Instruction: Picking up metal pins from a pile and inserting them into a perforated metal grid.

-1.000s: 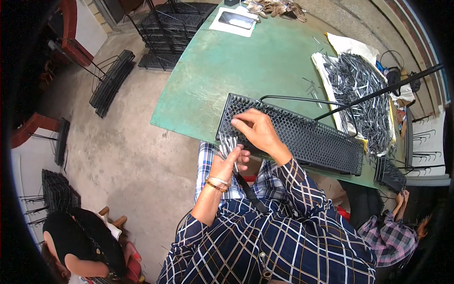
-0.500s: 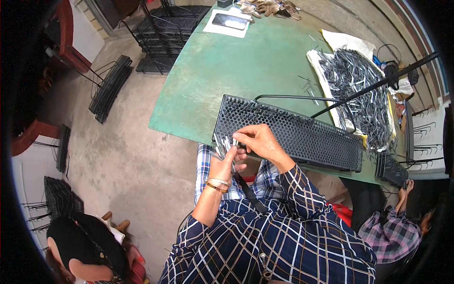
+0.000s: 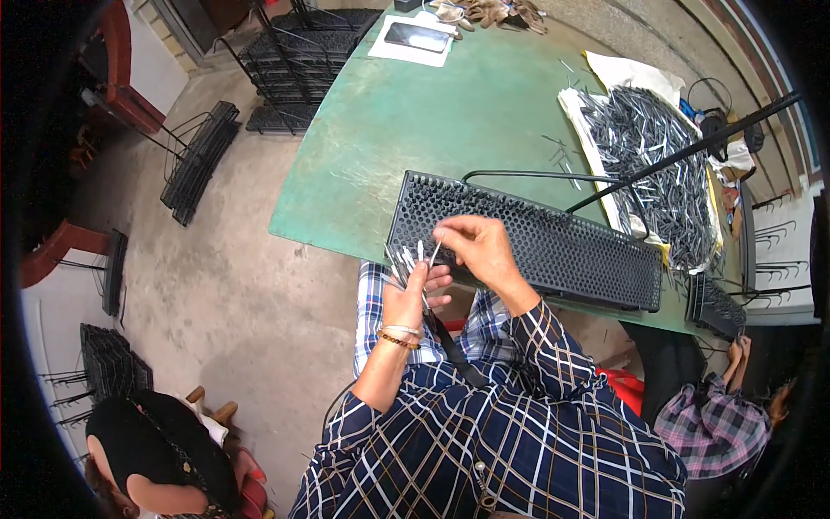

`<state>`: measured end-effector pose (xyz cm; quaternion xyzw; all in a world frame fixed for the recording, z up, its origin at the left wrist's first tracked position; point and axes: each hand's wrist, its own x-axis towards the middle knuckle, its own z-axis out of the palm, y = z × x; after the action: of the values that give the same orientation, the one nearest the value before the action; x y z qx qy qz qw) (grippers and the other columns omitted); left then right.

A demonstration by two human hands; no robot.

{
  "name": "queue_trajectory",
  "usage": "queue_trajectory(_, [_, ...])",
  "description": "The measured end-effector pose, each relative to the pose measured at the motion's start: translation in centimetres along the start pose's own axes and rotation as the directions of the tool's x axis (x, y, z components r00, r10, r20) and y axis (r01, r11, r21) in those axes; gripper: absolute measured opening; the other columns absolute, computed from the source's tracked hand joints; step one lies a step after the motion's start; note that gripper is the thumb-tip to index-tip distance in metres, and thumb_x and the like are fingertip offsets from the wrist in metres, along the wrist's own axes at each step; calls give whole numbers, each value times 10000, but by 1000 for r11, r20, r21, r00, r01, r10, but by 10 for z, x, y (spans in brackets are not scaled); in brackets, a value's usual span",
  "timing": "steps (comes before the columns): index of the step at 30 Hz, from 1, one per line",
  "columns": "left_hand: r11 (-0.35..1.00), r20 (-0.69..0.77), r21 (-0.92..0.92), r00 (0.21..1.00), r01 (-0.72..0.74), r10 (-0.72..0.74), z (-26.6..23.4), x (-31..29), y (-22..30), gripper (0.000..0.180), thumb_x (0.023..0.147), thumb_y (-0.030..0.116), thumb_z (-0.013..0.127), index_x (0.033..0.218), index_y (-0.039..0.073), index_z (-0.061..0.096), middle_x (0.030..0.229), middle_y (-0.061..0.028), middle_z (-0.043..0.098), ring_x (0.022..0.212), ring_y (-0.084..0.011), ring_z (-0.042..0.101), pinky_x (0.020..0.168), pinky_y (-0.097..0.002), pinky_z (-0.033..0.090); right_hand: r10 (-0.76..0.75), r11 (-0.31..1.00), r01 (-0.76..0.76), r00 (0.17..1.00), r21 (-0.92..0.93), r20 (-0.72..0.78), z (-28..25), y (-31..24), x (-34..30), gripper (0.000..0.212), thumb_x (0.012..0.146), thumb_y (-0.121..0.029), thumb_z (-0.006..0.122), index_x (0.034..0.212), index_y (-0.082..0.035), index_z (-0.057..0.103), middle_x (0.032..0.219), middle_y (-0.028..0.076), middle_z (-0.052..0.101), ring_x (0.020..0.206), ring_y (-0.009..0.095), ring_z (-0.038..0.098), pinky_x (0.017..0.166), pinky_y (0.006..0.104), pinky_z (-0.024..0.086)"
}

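My left hand (image 3: 405,303) is closed round a bunch of thin silvery-grey metal strips (image 3: 404,261), which fan out above the thumb. Between the thumb and forefinger of my right hand (image 3: 487,255) is a single strip (image 3: 435,252), held just right of that bunch. Both hands are over the near left corner of a long black perforated panel (image 3: 553,246) with rows of small holes. This panel lies along the near edge of the green table (image 3: 450,112). A bent black wire frame (image 3: 536,176) rises from its far side.
A pale sack (image 3: 575,112) heaped with loose metal strips (image 3: 648,156) lies at the right of the table. A phone (image 3: 417,36) and work gloves (image 3: 488,12) are at the far end. Black racks (image 3: 294,73) stack on the floor. Two people sit nearby, lower left and right.
My right hand has moved slightly away from the bunch, and one strip now shows clearly in its fingertips. The left hand stays in place with its bunch.
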<state>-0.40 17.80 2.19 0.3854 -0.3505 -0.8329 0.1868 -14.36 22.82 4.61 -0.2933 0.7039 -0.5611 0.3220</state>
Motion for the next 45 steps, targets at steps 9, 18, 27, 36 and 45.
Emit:
queue_trajectory(9, [988,57,38,986,152,-154,-7,2,1,250,881,144,563,1028,-56,533,935,-194,639,770,-217,649,552,-287,551,-510,849,461,844,-259,-167,12,-4,39,142,808,-97,655,919,-9,670,748,67,629,564,87,541,489,237,420])
queue_trajectory(18, [986,18,37,986,164,-165,-8,1,3,229,873,131,574,1008,-52,546,910,-162,645,767,-211,647,539,-283,543,-683,620,605,730,-500,36,16,7,43,138,786,-121,655,890,-31,655,843,111,613,706,268,616,616,333,492])
queue_trajectory(27, [995,40,-31,995,90,-89,-13,1,-1,211,864,98,590,1029,-29,556,933,-148,646,786,-202,649,578,-282,550,-598,697,524,801,-489,5,13,-4,26,153,784,-125,665,892,-17,671,820,100,613,670,238,610,580,314,473])
queue_trajectory(36, [994,52,-94,997,55,-50,-4,0,2,224,887,104,558,1091,14,539,956,-148,641,822,-223,655,591,-289,558,51,995,-38,988,-89,149,-1,-6,2,208,800,-177,681,861,22,681,691,32,640,554,68,543,489,213,427])
queue_trajectory(45, [995,38,-35,995,91,-90,-6,1,-1,208,889,125,559,1042,-13,534,954,-161,637,807,-221,651,585,-291,560,-278,958,260,948,-124,-158,5,-9,29,181,810,-150,663,914,-2,678,687,36,628,508,62,518,448,208,402])
